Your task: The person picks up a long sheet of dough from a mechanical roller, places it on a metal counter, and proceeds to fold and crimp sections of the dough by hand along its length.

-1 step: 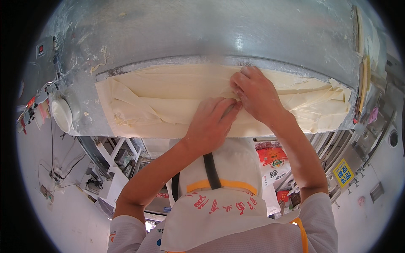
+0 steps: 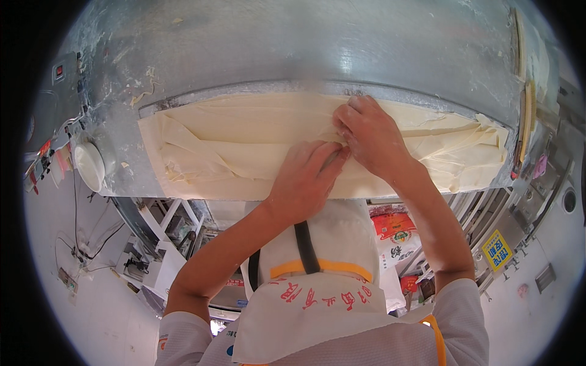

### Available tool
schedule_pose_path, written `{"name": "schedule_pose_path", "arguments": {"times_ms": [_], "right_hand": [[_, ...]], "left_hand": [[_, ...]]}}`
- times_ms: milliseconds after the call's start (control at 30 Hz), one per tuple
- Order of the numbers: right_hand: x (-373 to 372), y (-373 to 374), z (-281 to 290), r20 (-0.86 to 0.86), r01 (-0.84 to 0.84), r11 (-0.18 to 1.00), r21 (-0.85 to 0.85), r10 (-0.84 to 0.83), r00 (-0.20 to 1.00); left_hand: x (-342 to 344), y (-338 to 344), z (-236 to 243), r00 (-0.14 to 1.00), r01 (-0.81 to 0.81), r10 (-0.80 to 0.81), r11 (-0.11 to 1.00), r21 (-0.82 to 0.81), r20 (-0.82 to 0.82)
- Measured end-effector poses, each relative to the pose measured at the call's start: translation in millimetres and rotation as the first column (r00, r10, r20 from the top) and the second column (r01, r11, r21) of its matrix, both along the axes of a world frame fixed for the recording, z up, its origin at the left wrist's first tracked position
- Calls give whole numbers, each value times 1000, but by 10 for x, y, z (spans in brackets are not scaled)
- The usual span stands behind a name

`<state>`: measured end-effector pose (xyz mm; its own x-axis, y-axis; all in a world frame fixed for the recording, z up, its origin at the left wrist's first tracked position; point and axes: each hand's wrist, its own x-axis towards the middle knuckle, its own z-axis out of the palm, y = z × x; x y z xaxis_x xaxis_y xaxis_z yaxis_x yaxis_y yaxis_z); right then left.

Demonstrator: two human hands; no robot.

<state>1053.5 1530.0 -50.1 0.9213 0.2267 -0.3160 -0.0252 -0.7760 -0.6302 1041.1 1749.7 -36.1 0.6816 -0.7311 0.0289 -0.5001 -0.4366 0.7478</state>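
Across middle of frame, creased dough sheet (image 2: 244, 125) lies on desk (image 2: 256, 46). Left hand (image 2: 302, 183) and right hand (image 2: 370, 137) close together over it, fingers curled; can't tell whether either grips. Dough looks thin: light, even pressure should avoid tearing.

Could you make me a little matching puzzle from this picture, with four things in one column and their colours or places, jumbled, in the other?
Things:
1. Dough
2. Bowl
3. Sign
4. Apron

Clues:
A. Yellow and blue, at the picture's right
B. White with orange trim and red lettering
C. Round and white, left of the dough
D. Pale and creased, beneath the left hand and right hand

Pairs:
1-D
2-C
3-A
4-B
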Motion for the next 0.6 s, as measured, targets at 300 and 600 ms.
{"name": "schedule_pose_path", "arguments": {"times_ms": [300,600], "right_hand": [[-8,-17,39,36,-108,993,-35,110,993],[-81,-58,8,253,-189,981,-33,191,948]], "left_hand": [[-14,-8,-19,1000,-20,20,1000,-15,8],[-24,-4,-40,999,-28,29,999,-22,30]]}}
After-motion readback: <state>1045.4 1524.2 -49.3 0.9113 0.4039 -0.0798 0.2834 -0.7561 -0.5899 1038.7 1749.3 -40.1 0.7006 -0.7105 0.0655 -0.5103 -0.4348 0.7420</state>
